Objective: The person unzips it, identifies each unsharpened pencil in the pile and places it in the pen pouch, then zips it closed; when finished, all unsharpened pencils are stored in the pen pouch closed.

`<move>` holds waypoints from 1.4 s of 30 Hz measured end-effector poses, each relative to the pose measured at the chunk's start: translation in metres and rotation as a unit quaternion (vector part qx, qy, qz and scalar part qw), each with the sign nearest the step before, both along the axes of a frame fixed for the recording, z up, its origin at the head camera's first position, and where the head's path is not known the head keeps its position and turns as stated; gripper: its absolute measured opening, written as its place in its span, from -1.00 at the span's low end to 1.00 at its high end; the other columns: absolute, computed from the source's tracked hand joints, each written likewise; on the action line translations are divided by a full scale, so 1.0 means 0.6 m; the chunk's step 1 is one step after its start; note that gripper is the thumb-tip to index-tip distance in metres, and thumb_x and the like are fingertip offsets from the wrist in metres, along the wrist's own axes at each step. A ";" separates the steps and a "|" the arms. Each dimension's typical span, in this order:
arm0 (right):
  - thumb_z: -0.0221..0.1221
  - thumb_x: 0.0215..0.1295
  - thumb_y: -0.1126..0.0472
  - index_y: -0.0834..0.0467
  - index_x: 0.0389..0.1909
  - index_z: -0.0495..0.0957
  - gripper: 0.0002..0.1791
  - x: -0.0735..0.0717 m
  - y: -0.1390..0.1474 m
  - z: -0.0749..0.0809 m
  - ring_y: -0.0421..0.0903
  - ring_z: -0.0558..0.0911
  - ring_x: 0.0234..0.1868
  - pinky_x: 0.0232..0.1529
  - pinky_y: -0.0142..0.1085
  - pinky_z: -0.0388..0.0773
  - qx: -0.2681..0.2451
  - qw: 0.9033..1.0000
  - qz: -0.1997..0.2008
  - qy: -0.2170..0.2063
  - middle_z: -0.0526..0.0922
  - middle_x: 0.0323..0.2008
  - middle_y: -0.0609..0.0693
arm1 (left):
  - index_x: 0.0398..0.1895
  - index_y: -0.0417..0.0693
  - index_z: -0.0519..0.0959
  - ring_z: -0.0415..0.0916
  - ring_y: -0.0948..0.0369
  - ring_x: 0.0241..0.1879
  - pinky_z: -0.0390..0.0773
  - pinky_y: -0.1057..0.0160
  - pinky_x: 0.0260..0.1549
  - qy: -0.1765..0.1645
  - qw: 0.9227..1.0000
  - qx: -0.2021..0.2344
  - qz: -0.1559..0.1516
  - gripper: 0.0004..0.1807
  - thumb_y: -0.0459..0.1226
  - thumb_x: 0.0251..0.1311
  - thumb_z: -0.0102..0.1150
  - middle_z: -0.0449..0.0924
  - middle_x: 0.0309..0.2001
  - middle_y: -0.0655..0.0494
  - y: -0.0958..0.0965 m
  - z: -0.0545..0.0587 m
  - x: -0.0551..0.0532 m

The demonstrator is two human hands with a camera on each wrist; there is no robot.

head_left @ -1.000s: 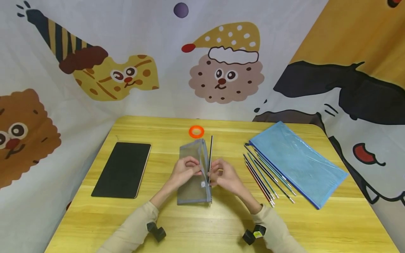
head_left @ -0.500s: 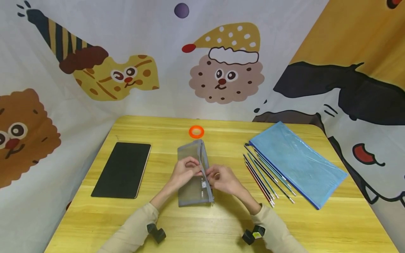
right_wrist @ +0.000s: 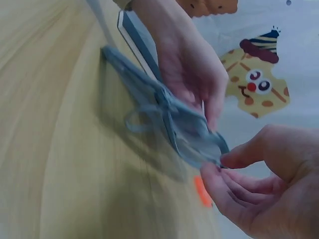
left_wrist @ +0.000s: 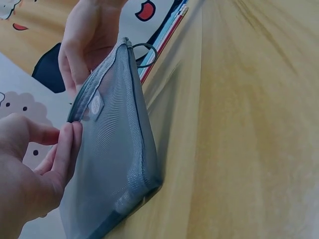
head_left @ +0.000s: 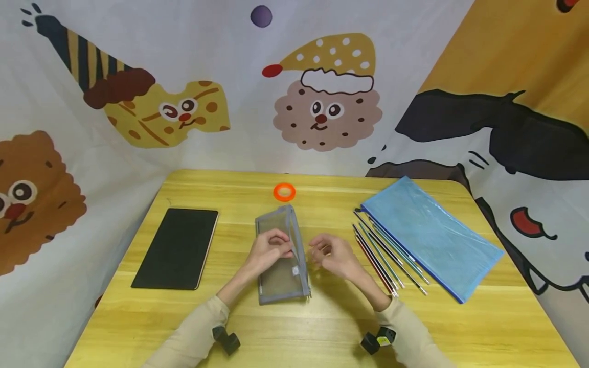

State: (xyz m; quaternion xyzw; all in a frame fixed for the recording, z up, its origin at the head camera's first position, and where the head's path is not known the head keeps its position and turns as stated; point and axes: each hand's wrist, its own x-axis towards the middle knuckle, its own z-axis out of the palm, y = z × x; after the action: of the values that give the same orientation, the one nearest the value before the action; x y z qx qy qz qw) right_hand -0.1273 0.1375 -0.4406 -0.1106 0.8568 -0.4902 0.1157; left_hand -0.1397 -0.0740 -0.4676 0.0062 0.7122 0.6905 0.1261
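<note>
Left hand grasping the slim grey mesh pouch, its mouth gaping right, and the right hand is free!

Here's the grey, see-through zip pouch (head_left: 278,278) at mid-table, long axis running near to far, far end leaning slightly left, zip edge facing right. The left hand (head_left: 270,249) pinches that opening's edge; the right hand (head_left: 336,257), released, fingers loosely bent, sits just beside it on the right. Beyond the far end, a flat orange ring (head_left: 284,192). Left, a black rectangular notebook (head_left: 177,249); right, slender dark, red and teal pencils (head_left: 375,260), slanting far-left to near-right beside a translucent blue zip folder (head_left: 432,237), all on the yellow wood-grain table (head_left: 299,335).
</note>
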 end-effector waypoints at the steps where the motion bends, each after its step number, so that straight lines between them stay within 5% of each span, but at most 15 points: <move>1: 0.23 0.30 0.38 0.35 -0.07 0.59 -0.79 -0.002 0.007 0.000 -0.02 0.72 -0.39 -0.44 -0.24 0.77 0.004 1.000 -0.011 0.008 0.71 -0.31 0.15 | -0.14 -0.42 0.55 0.67 0.26 -0.45 0.84 0.19 -0.19 0.001 1.000 -0.001 -0.001 -0.81 -0.49 0.20 0.24 0.68 -0.27 -0.19 0.000 0.000 0.001; 12: 0.23 0.33 0.31 0.26 -0.07 0.61 -0.81 -0.013 0.103 -0.002 -0.03 0.69 -0.31 -0.44 -0.39 0.61 0.074 0.989 -0.099 0.085 0.70 -0.27 0.13 | -0.15 -0.42 0.56 0.68 0.25 -0.45 0.83 0.28 -0.25 0.000 1.000 0.000 -0.003 -0.82 -0.49 0.20 0.26 0.68 -0.27 -0.21 -0.002 -0.004 0.002; 21: 0.23 0.36 0.24 0.27 -0.01 0.62 -0.75 -0.013 0.172 -0.006 0.09 0.72 -0.21 -0.24 -0.26 0.67 0.116 0.977 -0.145 0.102 0.73 -0.20 0.20 | -0.13 -0.43 0.56 0.68 0.26 -0.44 0.83 0.27 -0.24 0.000 1.000 -0.003 -0.008 -0.80 -0.47 0.22 0.26 0.69 -0.27 -0.17 -0.004 -0.003 0.001; 27: 0.23 0.33 0.27 0.28 -0.02 0.63 -0.74 -0.013 0.201 -0.018 0.05 0.74 -0.26 -0.33 -0.36 0.64 0.152 0.966 -0.178 0.108 0.75 -0.22 0.20 | -0.12 -0.42 0.56 0.68 0.26 -0.44 0.83 0.26 -0.23 -0.004 1.000 -0.003 -0.010 -0.79 -0.46 0.21 0.26 0.70 -0.26 -0.18 -0.004 -0.001 0.003; 36: 0.28 0.17 0.39 0.35 -0.20 0.63 -0.82 -0.001 0.230 -0.050 -0.01 0.71 -0.45 -0.44 -0.28 0.67 0.194 0.950 -0.154 0.188 0.74 -0.41 0.16 | -0.11 -0.42 0.56 0.68 0.25 -0.42 0.83 0.24 -0.21 -0.002 1.000 -0.005 -0.014 -0.78 -0.45 0.22 0.26 0.69 -0.23 -0.21 -0.004 -0.005 0.003; 42: 0.26 0.13 0.42 0.35 -0.18 0.62 -0.79 0.000 0.233 -0.061 0.05 0.71 -0.42 -0.39 -0.08 0.72 0.241 0.942 -0.138 0.189 0.72 -0.40 0.16 | -0.11 -0.43 0.55 0.69 0.26 -0.42 0.83 0.28 -0.23 -0.002 1.000 -0.002 -0.013 -0.78 -0.46 0.22 0.26 0.69 -0.23 -0.20 -0.003 -0.009 0.003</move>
State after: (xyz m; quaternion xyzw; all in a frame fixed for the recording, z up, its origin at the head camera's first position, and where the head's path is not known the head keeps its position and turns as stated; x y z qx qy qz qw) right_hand -0.1271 0.2771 -0.4771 -0.0514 0.9621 -0.2506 -0.0942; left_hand -0.1377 -0.0759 -0.4729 0.0139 0.7131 0.6874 0.1370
